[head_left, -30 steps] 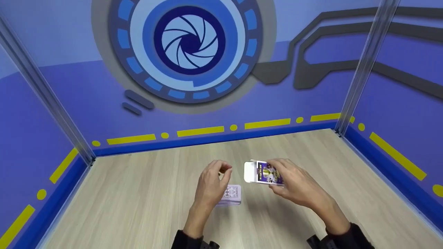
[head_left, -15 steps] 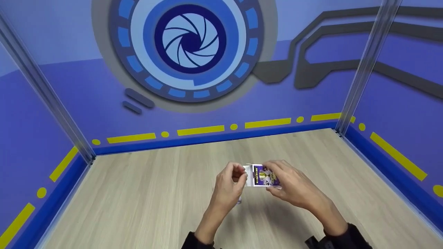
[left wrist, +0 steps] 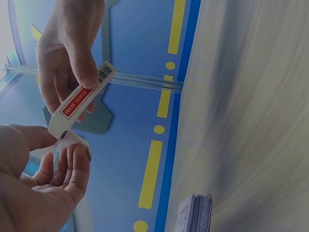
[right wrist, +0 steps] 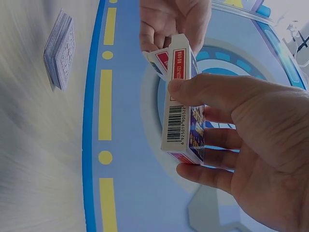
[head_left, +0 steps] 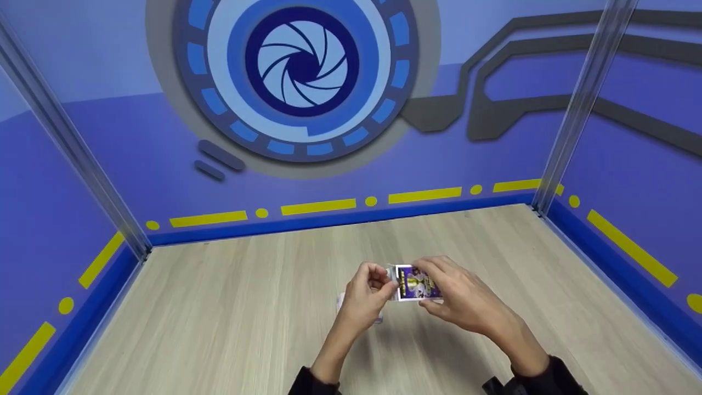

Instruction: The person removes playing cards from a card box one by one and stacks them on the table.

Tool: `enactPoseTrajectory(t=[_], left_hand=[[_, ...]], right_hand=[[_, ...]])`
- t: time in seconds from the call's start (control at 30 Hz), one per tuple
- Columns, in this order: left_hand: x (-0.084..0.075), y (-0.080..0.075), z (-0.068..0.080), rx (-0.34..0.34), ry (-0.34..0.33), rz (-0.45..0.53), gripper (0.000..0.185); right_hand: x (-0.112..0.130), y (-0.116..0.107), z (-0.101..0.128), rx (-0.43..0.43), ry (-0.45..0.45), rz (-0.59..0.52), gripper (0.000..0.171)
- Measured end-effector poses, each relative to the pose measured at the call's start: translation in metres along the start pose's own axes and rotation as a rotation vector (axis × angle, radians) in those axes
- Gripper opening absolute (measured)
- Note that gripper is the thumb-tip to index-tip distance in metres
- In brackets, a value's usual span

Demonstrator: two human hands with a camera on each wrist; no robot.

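Note:
A small purple and white playing-card box [head_left: 412, 283] is held up above the table. My right hand [head_left: 466, 293] grips its right end between thumb and fingers. In the right wrist view the box's narrow side shows a barcode and a red label, with the thumb across it. At the opened left end, my left hand [head_left: 366, 293] pinches the white end flap [left wrist: 72, 139] with thumb and curled fingers. A deck of cards [right wrist: 60, 53] lies stacked on the table, mostly hidden behind the left hand in the head view.
The pale wooden table [head_left: 236, 318] runs back to a blue-purple printed wall [head_left: 329, 186]. Side walls close it in at left and right. Metal posts [head_left: 570, 109] stand at the back corners.
My left hand has moved right from over the deck to the box's opened end and taken its flap. The box has shifted slightly left and nearer, still in my right hand.

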State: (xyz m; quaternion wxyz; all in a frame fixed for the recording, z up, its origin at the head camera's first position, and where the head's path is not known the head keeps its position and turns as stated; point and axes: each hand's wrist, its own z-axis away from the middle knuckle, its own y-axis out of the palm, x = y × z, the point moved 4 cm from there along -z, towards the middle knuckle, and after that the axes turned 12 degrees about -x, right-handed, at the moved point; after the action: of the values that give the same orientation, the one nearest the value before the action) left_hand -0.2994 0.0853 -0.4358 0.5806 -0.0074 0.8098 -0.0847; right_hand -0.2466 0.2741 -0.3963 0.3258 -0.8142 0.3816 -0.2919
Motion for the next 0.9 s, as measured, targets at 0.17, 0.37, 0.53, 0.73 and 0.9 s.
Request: enactPoseTrajectory(t=[0.17,0.37,0.53,0.73,0.9], left_hand=[[0.0038,0.0001,-0.0009,0.029,-0.027,-0.001,0.026],[0.0069,0.0014,-0.0016,0.009,-0.026,-0.031,0.026],[0.0068,0.0019,0.0001,-0.006,-0.035,-0.038,0.025],[0.0080,0.0005,-0.0001,0.025,-0.122,0.051,0.027],[0.0073,-0.0058,-0.0041,0.029,-0.145,0.057,0.030]], right_hand=[[0.0020,0.0018,0.0001,-0.010,-0.022,0.008,0.066],[0.0041,0.0033,0.0003,-0.012,-0.033,-0.003,0.066],[0.0045,0.0039,0.0008,-0.012,-0.044,0.006,0.066],[0.0026,0.0041,0.0013,-0.006,-0.045,0.024,0.067],[-0.0011,0.0031,0.0012,-0.003,-0.013,0.024,0.067]])
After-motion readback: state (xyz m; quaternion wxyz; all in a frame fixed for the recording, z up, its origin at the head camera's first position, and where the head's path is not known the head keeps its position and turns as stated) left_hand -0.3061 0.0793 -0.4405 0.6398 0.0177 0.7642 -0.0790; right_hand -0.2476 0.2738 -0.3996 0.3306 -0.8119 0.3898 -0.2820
